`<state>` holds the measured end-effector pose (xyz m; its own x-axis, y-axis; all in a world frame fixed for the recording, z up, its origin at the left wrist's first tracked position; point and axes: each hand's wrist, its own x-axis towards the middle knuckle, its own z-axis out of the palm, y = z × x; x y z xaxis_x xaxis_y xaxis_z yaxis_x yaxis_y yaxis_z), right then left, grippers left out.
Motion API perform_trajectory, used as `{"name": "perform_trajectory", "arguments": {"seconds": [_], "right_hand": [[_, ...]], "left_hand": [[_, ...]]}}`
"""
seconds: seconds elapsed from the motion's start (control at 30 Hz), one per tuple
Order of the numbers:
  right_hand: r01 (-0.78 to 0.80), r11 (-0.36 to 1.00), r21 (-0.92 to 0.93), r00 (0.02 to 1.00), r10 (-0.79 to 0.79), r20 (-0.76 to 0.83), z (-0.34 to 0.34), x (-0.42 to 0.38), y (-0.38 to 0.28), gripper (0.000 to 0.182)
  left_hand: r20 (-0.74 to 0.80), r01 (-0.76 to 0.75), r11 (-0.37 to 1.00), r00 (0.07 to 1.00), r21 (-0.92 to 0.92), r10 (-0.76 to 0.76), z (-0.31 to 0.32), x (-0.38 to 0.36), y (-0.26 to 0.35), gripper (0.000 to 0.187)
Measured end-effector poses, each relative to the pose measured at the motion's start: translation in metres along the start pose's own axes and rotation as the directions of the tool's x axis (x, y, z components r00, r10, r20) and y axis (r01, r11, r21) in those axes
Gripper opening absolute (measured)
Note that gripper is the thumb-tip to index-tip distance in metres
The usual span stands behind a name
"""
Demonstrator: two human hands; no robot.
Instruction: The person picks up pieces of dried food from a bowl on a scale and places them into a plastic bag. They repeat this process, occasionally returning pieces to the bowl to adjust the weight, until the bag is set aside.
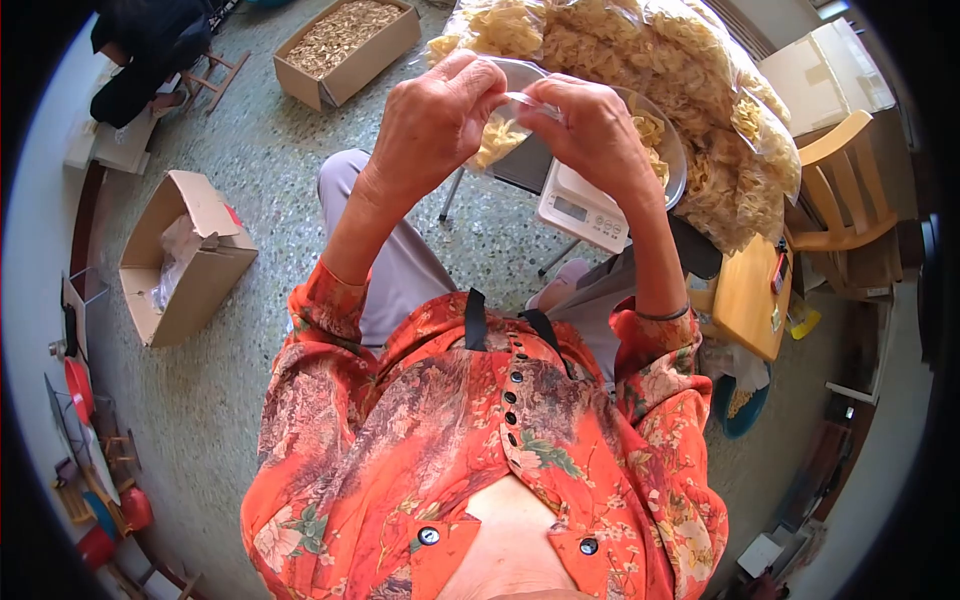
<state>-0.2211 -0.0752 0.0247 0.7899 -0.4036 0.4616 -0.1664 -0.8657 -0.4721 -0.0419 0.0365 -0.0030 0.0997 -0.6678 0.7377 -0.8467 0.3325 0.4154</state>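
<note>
My left hand (437,118) and my right hand (590,122) are raised close together, fingers pinched on the top edge of a clear plastic bag (505,135). Pale yellow dried pieces lie in the bag, which hangs between the hands. Below my right hand, a white digital scale (583,212) shows its display. Behind my right wrist, a clear round bowl (675,160) holds more yellow pieces and is partly hidden by the wrist.
Filled clear bags (690,110) are heaped beyond the hands. Cardboard boxes stand on the floor, one full of brown pieces (345,45), another open at left (190,270). A wooden stool (750,300) and chair (845,185) are at right. A person (150,45) sits at upper left.
</note>
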Motion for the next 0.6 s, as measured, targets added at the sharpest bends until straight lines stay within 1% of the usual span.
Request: {"name": "perform_trajectory", "arguments": {"seconds": [0.07,0.1,0.17,0.2,0.27,0.3,0.33,0.4,0.43,0.5,0.53,0.6], "right_hand": [[-0.03,0.986,-0.163,0.997,0.041,0.059,0.002,0.003,0.005,0.018],[-0.027,0.987,-0.161,0.998,0.037,0.059,0.004,0.005,0.007,0.018],[0.042,0.996,0.077,0.996,-0.036,-0.076,0.006,0.008,0.005,0.013],[0.039,0.996,0.081,0.997,-0.033,-0.073,0.01,0.007,0.009,0.013],[0.111,0.991,-0.073,0.993,-0.109,0.035,0.012,0.013,0.013,0.01],[0.049,0.997,0.068,0.998,-0.046,-0.034,0.012,0.01,0.012,0.009],[0.048,0.996,0.068,0.998,-0.046,-0.032,0.009,0.012,0.012,0.009],[0.08,0.997,0.003,0.996,-0.08,-0.035,0.007,0.013,0.013,0.007],[0.08,0.997,0.0,0.996,-0.08,-0.041,0.007,0.013,0.012,0.007],[0.031,0.991,0.132,1.0,-0.032,0.001,0.008,0.013,0.008,0.007],[0.03,0.991,0.132,1.0,-0.03,-0.001,0.01,0.012,0.012,0.007],[0.081,0.977,0.198,0.996,-0.075,-0.04,0.017,0.012,0.022,0.01]], "left_hand": [[-0.011,-0.003,1.0,1.0,0.01,0.003,-0.004,0.001,0.001,0.01],[-0.012,-0.003,1.0,1.0,0.014,0.003,-0.007,0.001,-0.001,0.01],[0.03,0.021,0.999,0.999,-0.025,-0.021,-0.013,-0.001,-0.006,0.011],[0.034,0.025,0.999,0.999,-0.024,-0.025,-0.015,-0.003,-0.005,0.011],[0.128,0.014,0.999,0.992,0.034,-0.018,-0.019,-0.002,-0.005,0.012],[0.175,0.027,0.998,0.984,0.052,-0.036,-0.023,-0.002,-0.005,0.015],[0.175,0.028,0.998,0.984,0.052,-0.037,-0.026,-0.002,-0.008,0.015],[0.324,0.039,0.995,0.946,-0.087,-0.008,-0.032,-0.001,-0.017,0.021],[0.325,0.032,0.996,0.946,-0.087,-0.002,-0.034,0.0,-0.02,0.021],[0.428,0.065,0.99,0.904,-0.125,-0.005,-0.034,0.0,-0.023,0.028],[0.43,0.063,0.99,0.903,-0.126,-0.003,-0.033,-0.001,-0.022,0.028],[0.529,0.111,0.992,0.846,-0.057,-0.065,-0.03,-0.005,-0.021,0.032]]}}
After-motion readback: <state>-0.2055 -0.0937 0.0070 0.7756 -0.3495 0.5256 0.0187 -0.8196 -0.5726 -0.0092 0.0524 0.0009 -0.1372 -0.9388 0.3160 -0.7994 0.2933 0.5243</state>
